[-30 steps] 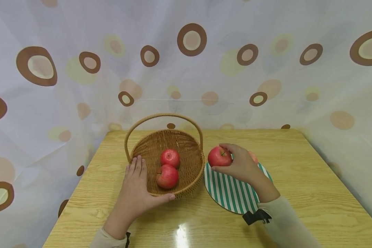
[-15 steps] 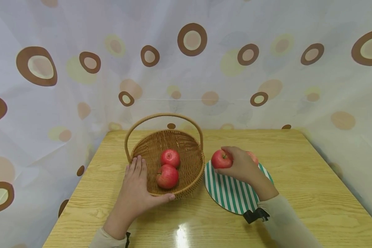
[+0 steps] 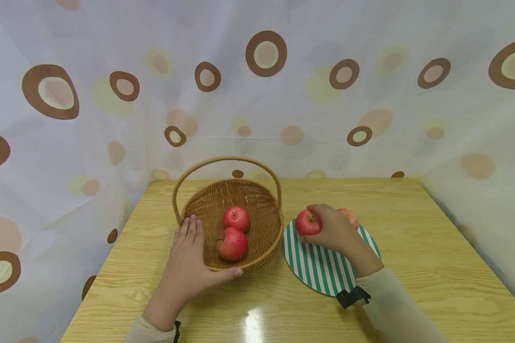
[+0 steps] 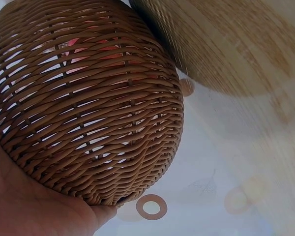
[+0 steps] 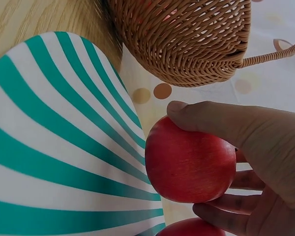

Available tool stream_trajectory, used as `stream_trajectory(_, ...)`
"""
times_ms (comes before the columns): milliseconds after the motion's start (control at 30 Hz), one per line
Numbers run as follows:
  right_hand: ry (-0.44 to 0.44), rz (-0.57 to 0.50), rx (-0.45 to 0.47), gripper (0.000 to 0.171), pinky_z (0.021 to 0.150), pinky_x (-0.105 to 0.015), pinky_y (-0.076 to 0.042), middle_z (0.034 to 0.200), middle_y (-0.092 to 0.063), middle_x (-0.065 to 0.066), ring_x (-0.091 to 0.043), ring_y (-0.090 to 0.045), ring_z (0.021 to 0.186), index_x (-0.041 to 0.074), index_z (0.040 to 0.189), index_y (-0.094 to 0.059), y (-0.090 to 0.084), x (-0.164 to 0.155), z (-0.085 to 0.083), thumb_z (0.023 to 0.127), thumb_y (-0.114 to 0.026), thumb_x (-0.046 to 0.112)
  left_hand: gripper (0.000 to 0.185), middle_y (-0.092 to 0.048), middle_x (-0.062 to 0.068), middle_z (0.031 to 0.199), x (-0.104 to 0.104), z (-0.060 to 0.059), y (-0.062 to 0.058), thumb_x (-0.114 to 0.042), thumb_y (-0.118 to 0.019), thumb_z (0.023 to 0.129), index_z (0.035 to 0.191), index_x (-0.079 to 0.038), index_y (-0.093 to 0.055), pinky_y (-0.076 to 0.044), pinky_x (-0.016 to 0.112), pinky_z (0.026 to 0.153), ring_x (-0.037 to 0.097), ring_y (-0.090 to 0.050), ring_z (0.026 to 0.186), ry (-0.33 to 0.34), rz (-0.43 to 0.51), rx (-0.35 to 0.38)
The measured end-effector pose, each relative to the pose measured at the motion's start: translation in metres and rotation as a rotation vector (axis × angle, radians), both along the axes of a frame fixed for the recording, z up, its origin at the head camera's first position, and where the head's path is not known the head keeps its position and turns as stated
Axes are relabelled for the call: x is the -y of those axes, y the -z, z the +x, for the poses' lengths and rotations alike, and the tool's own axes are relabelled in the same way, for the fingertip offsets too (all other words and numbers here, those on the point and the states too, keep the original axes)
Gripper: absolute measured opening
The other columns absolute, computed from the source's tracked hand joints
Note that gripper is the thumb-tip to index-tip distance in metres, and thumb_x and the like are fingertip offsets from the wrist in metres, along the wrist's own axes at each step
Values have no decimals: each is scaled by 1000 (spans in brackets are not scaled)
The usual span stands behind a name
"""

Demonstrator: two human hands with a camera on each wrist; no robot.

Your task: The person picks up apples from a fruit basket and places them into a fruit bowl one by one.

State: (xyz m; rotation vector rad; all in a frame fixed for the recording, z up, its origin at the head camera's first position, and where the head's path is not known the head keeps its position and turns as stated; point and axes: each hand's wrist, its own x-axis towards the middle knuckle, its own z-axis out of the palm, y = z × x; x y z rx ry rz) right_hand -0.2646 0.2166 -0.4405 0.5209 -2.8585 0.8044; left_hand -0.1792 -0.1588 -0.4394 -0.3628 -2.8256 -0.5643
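The red apple (image 3: 307, 223) was round and glossy, with a small stem on top, and sat over the basket-side edge of the striped plate (image 3: 317, 267). The right hand (image 3: 332, 228) gripped it, thumb and fingers (image 5: 206, 118) curled round it. The left hand (image 3: 186, 264) lay flat against the wicker basket (image 3: 257, 209), fingers straight, thumb along its near rim.
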Motion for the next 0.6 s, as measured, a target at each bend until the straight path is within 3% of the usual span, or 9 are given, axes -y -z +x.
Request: stream_trajectory(600, -7, 62, 6, 82, 93, -54, -60, 137, -68, -20, -35, -68, 115, 3, 146, -60, 8, 3, -2, 78, -96, 33, 150, -16, 31, 173, -1, 0, -1, -98, -64, 69, 165, 9, -21, -14, 66, 132, 47, -10, 165, 0, -1, 8)
